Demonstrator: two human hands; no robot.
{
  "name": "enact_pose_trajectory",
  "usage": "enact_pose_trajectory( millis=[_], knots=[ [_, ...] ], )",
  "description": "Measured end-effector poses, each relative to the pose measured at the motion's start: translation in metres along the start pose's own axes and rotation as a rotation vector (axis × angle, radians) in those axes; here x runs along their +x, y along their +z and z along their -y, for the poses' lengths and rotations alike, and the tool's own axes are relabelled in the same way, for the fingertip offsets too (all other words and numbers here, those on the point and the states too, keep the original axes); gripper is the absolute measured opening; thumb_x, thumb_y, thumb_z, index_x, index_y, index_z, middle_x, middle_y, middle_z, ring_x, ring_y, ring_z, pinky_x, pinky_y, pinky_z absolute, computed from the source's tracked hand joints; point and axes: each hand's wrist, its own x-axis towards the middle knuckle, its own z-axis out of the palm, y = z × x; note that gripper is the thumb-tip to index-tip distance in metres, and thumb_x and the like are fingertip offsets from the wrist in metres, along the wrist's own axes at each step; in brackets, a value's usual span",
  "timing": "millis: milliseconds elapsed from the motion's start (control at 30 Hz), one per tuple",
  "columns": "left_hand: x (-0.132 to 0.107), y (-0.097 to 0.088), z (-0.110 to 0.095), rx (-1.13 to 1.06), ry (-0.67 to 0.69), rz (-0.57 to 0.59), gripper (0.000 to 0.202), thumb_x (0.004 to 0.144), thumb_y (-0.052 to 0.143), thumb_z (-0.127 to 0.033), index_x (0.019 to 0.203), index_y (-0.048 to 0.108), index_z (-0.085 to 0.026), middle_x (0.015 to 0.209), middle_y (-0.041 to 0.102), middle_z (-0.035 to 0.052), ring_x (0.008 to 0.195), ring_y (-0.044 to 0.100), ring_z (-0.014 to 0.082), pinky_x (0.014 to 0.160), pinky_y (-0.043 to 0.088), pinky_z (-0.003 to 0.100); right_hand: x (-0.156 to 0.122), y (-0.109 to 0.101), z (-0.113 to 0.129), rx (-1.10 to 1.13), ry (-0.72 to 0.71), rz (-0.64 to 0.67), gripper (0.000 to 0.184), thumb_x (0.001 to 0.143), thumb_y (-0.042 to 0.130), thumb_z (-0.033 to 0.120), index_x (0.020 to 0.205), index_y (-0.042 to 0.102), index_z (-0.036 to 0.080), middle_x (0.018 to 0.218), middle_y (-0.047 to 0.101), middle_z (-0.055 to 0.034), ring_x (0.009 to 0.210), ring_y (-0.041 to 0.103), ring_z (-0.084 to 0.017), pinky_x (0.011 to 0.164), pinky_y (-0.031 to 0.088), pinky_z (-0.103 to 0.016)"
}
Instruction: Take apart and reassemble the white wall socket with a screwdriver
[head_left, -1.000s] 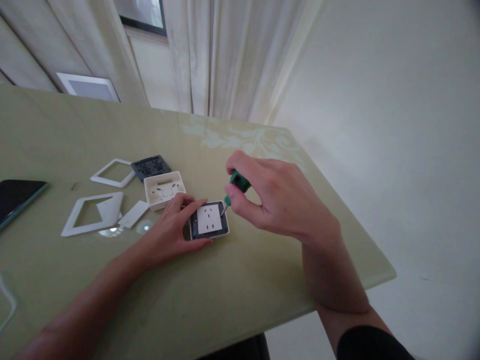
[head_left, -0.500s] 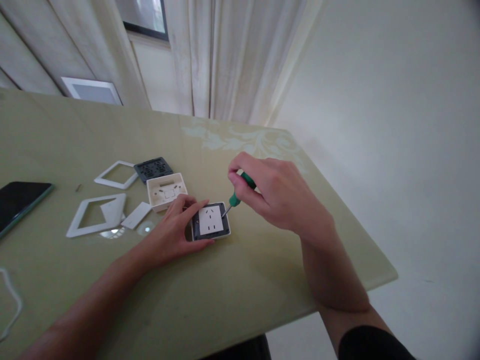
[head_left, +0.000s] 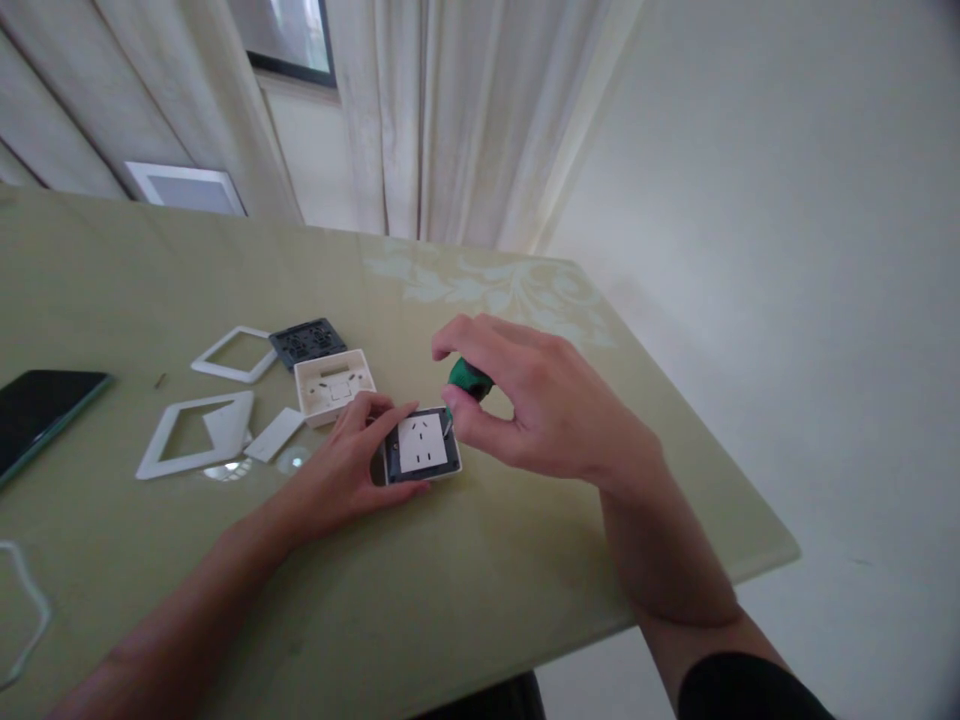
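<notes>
One dark phone (head_left: 45, 405) lies at the bench's (head_left: 450, 600) left edge. Right of it are two white frames (head_left: 156, 452), one dark module (head_left: 307, 341) and one cream back box (head_left: 334, 385). The left hand (head_left: 337, 470) has its grip closed around the one socket (head_left: 420, 445), mid-bench toward the near edge. The right hand's (head_left: 540, 410) grip wraps the one green screwdriver (head_left: 466, 380), tip at the socket's right edge. Best, I'd judge, to pin the socket flat and hold the blade square.
</notes>
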Motion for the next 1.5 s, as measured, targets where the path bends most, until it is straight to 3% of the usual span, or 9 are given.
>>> enact_pose_trajectory(
  millis=[133, 267, 433, 600, 767, 900, 1033, 1167, 1500],
  knots=[
    [-0.002, 0.001, 0.001, 0.018, 0.0, 0.002, 0.084, 0.088, 0.079, -0.062, 0.159, 0.047, -0.03, 0.135, 0.049, 0.0108, 0.125, 0.058, 0.0346, 0.111, 0.054, 0.053, 0.001, 0.001, 0.001, -0.089, 0.152, -0.065, 0.019, 0.106, 0.055, 0.038, 0.104, 0.066, 0.022, 0.083, 0.071, -0.001, 0.076, 0.062, -0.017, 0.073, 0.036, -0.03],
    [-0.003, 0.001, 0.002, 0.04, 0.003, 0.017, 0.084, 0.09, 0.078, -0.062, 0.16, 0.045, -0.029, 0.136, 0.048, 0.0113, 0.125, 0.058, 0.0343, 0.109, 0.055, 0.051, 0.0, -0.003, 0.001, -0.034, 0.058, -0.018, 0.023, 0.101, 0.057, 0.028, 0.121, 0.063, 0.021, 0.108, 0.075, -0.0052, 0.089, 0.065, -0.018, 0.078, 0.04, -0.03],
    [-0.002, 0.0, 0.002, 0.046, 0.014, 0.013, 0.084, 0.09, 0.077, -0.063, 0.16, 0.045, -0.03, 0.137, 0.048, 0.0114, 0.127, 0.058, 0.0347, 0.111, 0.054, 0.052, 0.0, -0.002, 0.001, -0.137, 0.207, -0.073, 0.02, 0.104, 0.06, 0.041, 0.102, 0.064, 0.022, 0.078, 0.068, 0.0002, 0.071, 0.059, -0.017, 0.07, 0.035, -0.03],
    [-0.003, 0.003, 0.005, 0.057, 0.031, -0.01, 0.084, 0.088, 0.079, -0.062, 0.159, 0.047, -0.029, 0.135, 0.049, 0.0107, 0.124, 0.06, 0.0336, 0.108, 0.056, 0.051, 0.001, -0.002, 0.0, -0.037, 0.028, 0.002, 0.022, 0.103, 0.057, 0.028, 0.123, 0.06, 0.021, 0.114, 0.075, -0.0065, 0.096, 0.066, -0.02, 0.081, 0.042, -0.03],
    [-0.004, 0.004, 0.006, 0.079, 0.034, -0.011, 0.086, 0.091, 0.077, -0.061, 0.162, 0.045, -0.027, 0.136, 0.049, 0.0112, 0.125, 0.06, 0.0323, 0.109, 0.056, 0.048, 0.001, 0.0, -0.003, -0.19, 0.185, -0.101, 0.021, 0.106, 0.055, 0.039, 0.1, 0.065, 0.022, 0.079, 0.069, -0.0012, 0.073, 0.06, -0.018, 0.071, 0.037, -0.031],
    [-0.003, 0.004, 0.006, 0.078, 0.037, -0.02, 0.086, 0.089, 0.079, -0.062, 0.16, 0.048, -0.025, 0.135, 0.05, 0.0114, 0.125, 0.061, 0.0325, 0.11, 0.056, 0.048, 0.002, 0.001, -0.006, -0.107, 0.064, -0.068, 0.023, 0.104, 0.055, 0.028, 0.124, 0.064, 0.022, 0.112, 0.074, -0.0064, 0.093, 0.065, -0.02, 0.081, 0.044, -0.032],
    [-0.002, 0.003, 0.005, 0.081, 0.029, -0.001, 0.084, 0.089, 0.078, -0.063, 0.158, 0.05, -0.023, 0.135, 0.049, 0.012, 0.127, 0.06, 0.0328, 0.111, 0.055, 0.049, 0.004, 0.003, -0.009, -0.122, 0.119, -0.126, 0.02, 0.107, 0.054, 0.034, 0.114, 0.067, 0.02, 0.101, 0.072, -0.0052, 0.088, 0.065, -0.02, 0.082, 0.045, -0.033],
    [-0.003, 0.003, 0.004, 0.07, 0.02, -0.004, 0.086, 0.089, 0.078, -0.064, 0.159, 0.049, -0.025, 0.135, 0.05, 0.0117, 0.125, 0.061, 0.0331, 0.109, 0.056, 0.05, 0.005, 0.005, -0.01, -0.029, 0.0, -0.1, 0.028, 0.104, 0.052, 0.023, 0.13, 0.062, 0.02, 0.121, 0.07, -0.0092, 0.103, 0.066, -0.021, 0.094, 0.049, -0.035],
    [-0.003, 0.003, 0.005, 0.074, 0.036, -0.019, 0.084, 0.089, 0.079, -0.061, 0.159, 0.049, -0.025, 0.136, 0.052, 0.0118, 0.126, 0.061, 0.0335, 0.108, 0.057, 0.049, 0.003, 0.007, -0.01, 0.044, -0.027, -0.145, 0.037, 0.1, 0.061, 0.022, 0.136, 0.058, 0.023, 0.124, 0.072, -0.0073, 0.102, 0.068, -0.021, 0.095, 0.052, -0.037]
  ],
)
